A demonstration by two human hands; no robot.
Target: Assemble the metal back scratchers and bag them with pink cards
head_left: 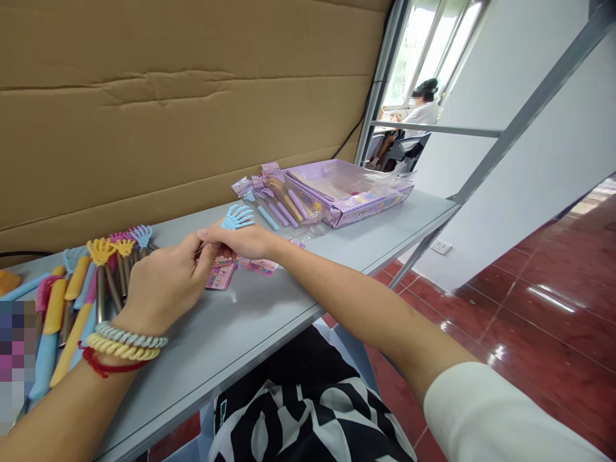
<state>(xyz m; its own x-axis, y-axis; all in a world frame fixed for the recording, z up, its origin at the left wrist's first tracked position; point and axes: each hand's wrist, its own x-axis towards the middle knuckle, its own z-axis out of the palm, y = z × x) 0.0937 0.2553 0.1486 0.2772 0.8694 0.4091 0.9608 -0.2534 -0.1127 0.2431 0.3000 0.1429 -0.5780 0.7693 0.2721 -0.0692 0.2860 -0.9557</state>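
My two hands meet over the table, both closed. A light-blue hand-shaped back scratcher (237,217) pokes its claw up behind my right hand (248,240). Between my fingers a bit of its thin metal shaft shows; the rest is hidden. My left hand (166,273) grips at that shaft, its fingertips touching my right. Under my hands lie small pink printed cards (221,276). Left of my left hand is a pile of loose back scratchers with yellow claws (101,251), blue claws (142,235) and coloured handles, partly covered by my wrist.
Bagged back scratchers (282,199) lie beside a purple display box (368,206) with clear plastic in it. A cardboard sheet (192,115) stands along the table's back edge. A grey metal frame (524,109) slants at the right. Another person (423,112) sits far off by the window.
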